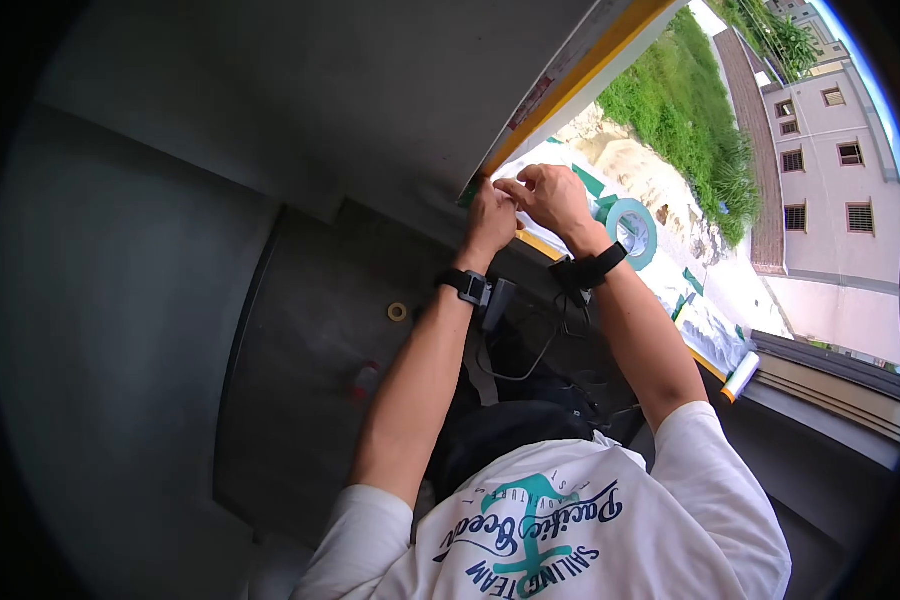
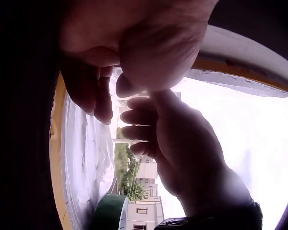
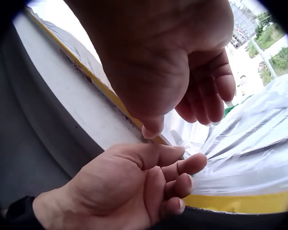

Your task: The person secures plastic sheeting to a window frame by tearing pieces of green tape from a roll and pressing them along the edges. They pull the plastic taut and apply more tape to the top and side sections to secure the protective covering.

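Note:
At the lower corner of a window frame edged with yellow tape [image 1: 542, 246], the left hand [image 1: 492, 218] and right hand [image 1: 558, 200] are close together. The left wrist view has the left hand [image 2: 144, 48] above, its thumb apart from its bent fingers, and the right hand [image 2: 182, 134] below with fingers spread. In the right wrist view the left hand [image 3: 120, 187] lies palm up, fingers loosely bent, beside white plastic film [image 3: 259, 148]; the right hand [image 3: 158, 67] hangs over the corner, its thumb near the yellow edge. No held object shows in either hand.
A green tape roll [image 1: 630, 232] rests on the film-covered sill right of the hands. A white roll [image 1: 741, 377] lies further along the sill. A small yellow ring [image 1: 397, 312] is on the dark surface below. A cable hangs near the wrists; a building [image 1: 830, 180] stands outside.

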Demonstrator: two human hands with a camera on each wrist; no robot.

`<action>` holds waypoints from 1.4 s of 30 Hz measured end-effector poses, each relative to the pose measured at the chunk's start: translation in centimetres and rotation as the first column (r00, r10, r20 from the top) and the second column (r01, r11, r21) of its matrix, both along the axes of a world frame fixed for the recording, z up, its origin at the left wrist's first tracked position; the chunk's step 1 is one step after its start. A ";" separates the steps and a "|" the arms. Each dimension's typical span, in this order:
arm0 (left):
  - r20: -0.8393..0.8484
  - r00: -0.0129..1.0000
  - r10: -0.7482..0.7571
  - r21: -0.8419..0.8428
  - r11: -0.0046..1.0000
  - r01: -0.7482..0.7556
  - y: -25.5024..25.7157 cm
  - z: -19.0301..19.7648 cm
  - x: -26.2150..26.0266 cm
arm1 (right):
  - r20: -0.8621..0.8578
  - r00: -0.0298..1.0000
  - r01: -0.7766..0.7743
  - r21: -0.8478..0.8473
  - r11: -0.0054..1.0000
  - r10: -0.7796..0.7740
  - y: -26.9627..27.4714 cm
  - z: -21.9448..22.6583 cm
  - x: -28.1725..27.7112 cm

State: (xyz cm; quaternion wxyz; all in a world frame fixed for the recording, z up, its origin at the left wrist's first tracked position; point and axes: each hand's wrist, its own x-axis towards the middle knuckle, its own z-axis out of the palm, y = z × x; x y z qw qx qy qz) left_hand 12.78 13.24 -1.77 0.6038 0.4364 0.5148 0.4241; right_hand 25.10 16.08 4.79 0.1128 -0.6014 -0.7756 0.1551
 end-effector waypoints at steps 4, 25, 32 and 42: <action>-0.056 0.998 -0.026 -0.134 0.991 0.018 -1.4 0.6 -0.1 | -0.086 0.993 0.085 0.052 0.995 -0.080 -2.7 2.8 5.4; -0.267 0.963 -0.034 -0.030 0.999 0.027 -2.6 -0.1 0.9 | -0.156 0.945 0.286 -0.034 0.958 -0.288 -12.1 3.5 18.1; -0.781 0.619 0.082 0.251 0.949 0.191 -1.3 -6.6 0.6 | -0.177 0.945 0.268 -0.072 0.961 -0.277 -12.3 3.8 19.5; -0.140 0.990 0.023 -0.203 0.978 -0.052 -2.3 1.0 0.1 | -0.187 0.940 0.287 -0.015 0.958 -0.284 -10.9 1.7 20.6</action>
